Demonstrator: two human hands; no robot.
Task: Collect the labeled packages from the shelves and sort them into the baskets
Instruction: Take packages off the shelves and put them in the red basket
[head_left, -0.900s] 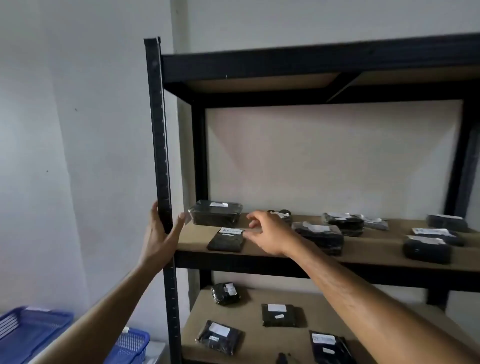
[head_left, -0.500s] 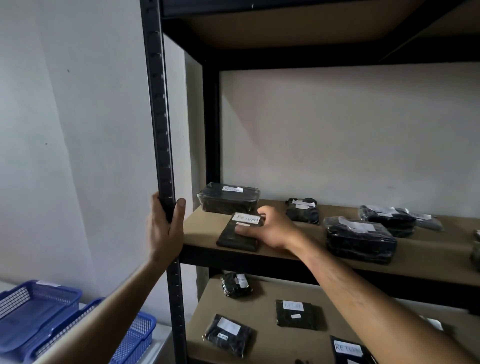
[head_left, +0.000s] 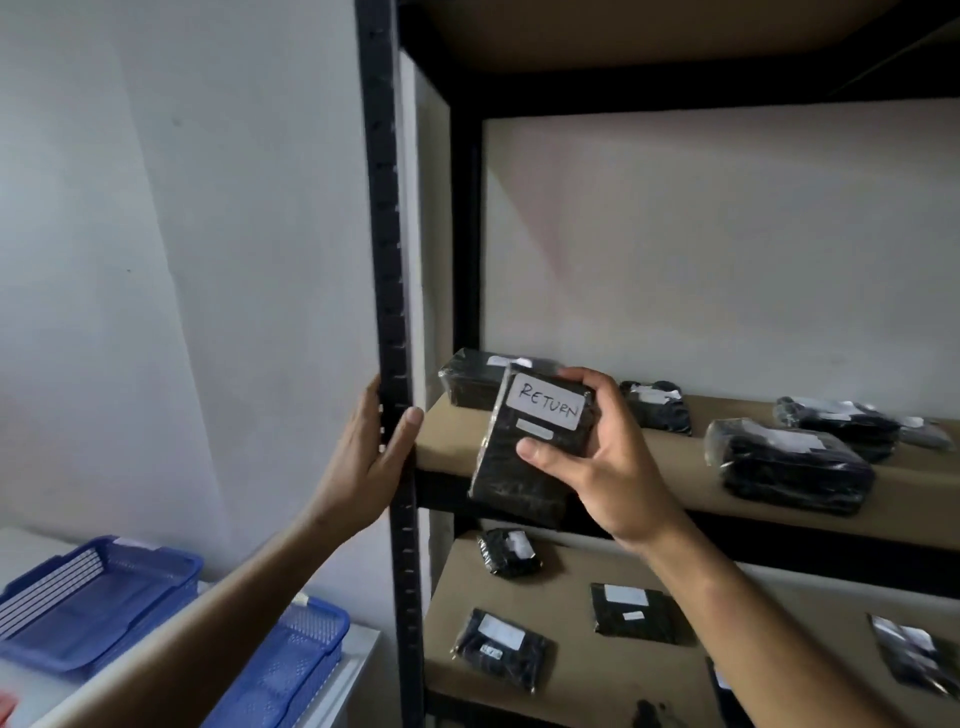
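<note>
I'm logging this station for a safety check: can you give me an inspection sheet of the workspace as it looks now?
Surface: brown shelf board in a black rack.
Job's things: black package marked RETURN, lifted off the board; more packages on both shelves; two blue baskets lower left.
Clutter: nothing seen.
Grippers: right hand holds the package; left hand grips the rack post.
Cables: nothing seen.
Surroundings: plain white walls.

Two bare forearms enter from the lower edge. The left hand (head_left: 371, 457) and right hand (head_left: 605, 462) are ungloved. No sleeve covers either forearm up to the frame edge. No rings, watch or wristband appear on the visible fingers or wrists. Fingernails on the right hand are short and unpainted.
</note>
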